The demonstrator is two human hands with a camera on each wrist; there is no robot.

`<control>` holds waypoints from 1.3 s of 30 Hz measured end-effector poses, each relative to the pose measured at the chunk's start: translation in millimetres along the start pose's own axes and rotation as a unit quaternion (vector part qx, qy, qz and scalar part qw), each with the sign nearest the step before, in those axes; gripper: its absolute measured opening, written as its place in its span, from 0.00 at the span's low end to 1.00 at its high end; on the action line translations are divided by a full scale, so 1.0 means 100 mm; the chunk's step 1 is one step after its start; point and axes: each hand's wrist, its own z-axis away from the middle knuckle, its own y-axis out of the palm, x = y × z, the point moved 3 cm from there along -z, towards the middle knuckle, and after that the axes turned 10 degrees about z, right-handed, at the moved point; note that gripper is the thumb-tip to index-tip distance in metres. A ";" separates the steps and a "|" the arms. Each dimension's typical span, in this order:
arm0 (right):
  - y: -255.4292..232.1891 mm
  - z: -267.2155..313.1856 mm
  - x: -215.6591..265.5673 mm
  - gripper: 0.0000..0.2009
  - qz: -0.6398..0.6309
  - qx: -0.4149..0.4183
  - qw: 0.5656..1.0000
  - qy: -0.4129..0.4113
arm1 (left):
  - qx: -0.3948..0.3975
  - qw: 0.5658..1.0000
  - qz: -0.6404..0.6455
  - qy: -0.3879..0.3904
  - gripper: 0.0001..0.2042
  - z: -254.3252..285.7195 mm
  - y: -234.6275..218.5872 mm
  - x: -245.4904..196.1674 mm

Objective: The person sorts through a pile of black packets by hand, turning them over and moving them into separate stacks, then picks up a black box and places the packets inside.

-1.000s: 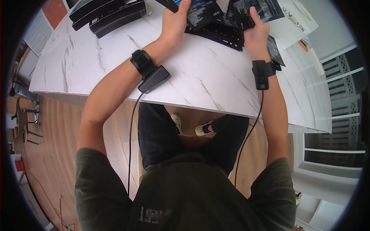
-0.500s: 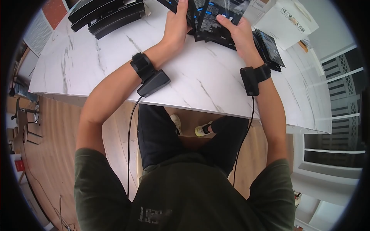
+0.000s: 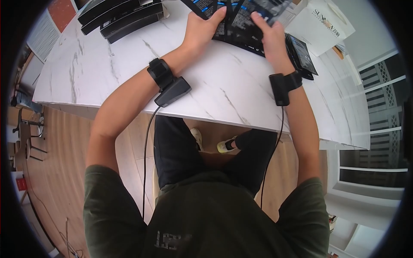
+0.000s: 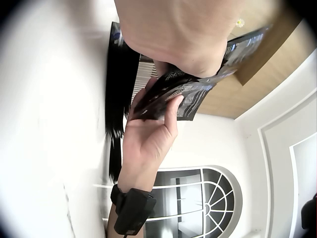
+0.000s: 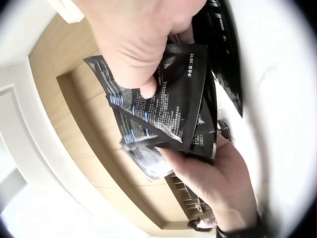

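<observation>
Black foil sachets with white and blue print are spread like a fan between the two hands, at the top of the head view. My left hand (image 3: 201, 34) grips some of these sachets (image 3: 220, 29), thumb on their printed faces. Just to the right, my right hand (image 3: 275, 45) pinches a sachet (image 3: 244, 28), its thumb lying over the front. In the right wrist view the held sachets (image 5: 173, 111) overlap at angles, with the left hand (image 5: 218, 173) beneath. A row of black sachets (image 4: 119, 84) stands on the table close under the hands.
More black sachets (image 3: 302, 53) lie to the right of the right hand. Behind them stands a white paper bag (image 3: 325, 26). Long black boxes (image 3: 129, 23) are stacked at the back left of the marble-patterned table (image 3: 107, 69). A cable hangs from each wrist camera.
My right hand has moved left with a sachet, up to those in my left hand. The held sachets have spread apart, and the left thumb has shifted to the right over them.
</observation>
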 end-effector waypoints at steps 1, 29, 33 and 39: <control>0.06 0.05 -0.01 0.14 0.001 0.027 1.000 -0.015 | 0.002 0.999 0.035 -0.020 0.18 0.02 0.02 0.01; 0.07 0.11 0.24 0.16 0.029 -0.067 0.981 -0.179 | 0.163 0.984 -0.072 -0.030 0.15 0.17 0.15 -0.11; 0.07 0.10 0.30 0.19 0.073 -0.046 0.966 -0.244 | 0.156 0.980 -0.120 -0.004 0.12 0.14 0.13 -0.10; 0.04 0.11 0.27 0.20 0.045 0.029 0.969 -0.240 | 0.175 0.966 -0.187 -0.037 0.15 0.13 0.10 -0.12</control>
